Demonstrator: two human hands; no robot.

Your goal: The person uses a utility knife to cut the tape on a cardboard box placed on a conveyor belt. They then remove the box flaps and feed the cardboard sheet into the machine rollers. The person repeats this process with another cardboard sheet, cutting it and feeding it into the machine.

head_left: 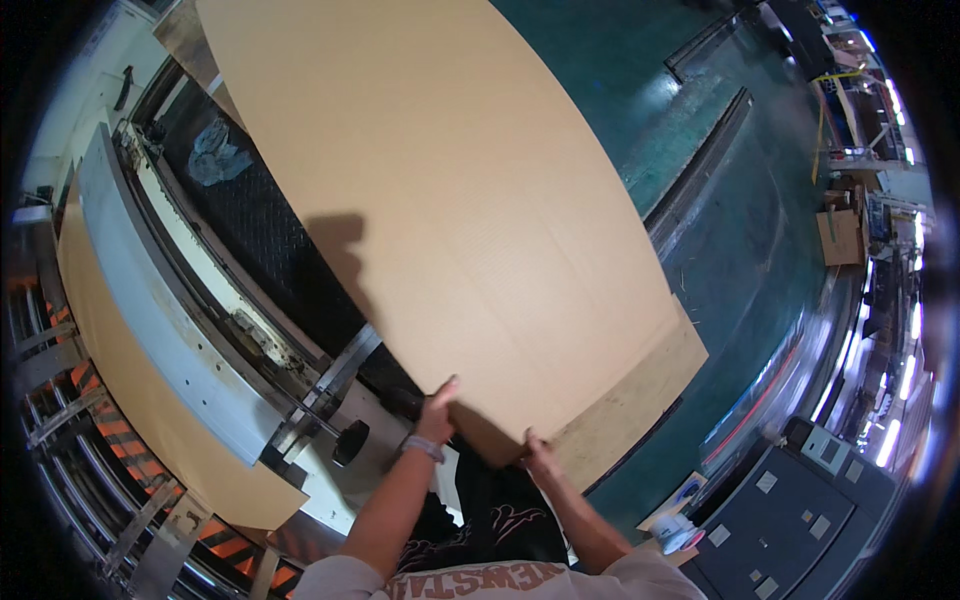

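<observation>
A large tan cardboard sheet (470,220) stretches away from my body and fills the middle of the view. My left hand (437,412) grips its near-left edge, thumb on top. At the near corner, my right hand (540,456) pinches the edge the same way, with its fingers mostly hidden below. The near end is lifted, and its shaded edge shows between my hands. Under the right side of the sheet lies a flat brown board (640,400), whose corner sticks out.
Along the left runs a machine with a long pale metal plate (170,300), rollers and a black knob (350,442). Another cardboard sheet (215,490) lies in it. Crumpled plastic (217,155) rests on a dark surface. A grey cabinet (790,530) stands near right; cardboard boxes (840,235) sit farther off.
</observation>
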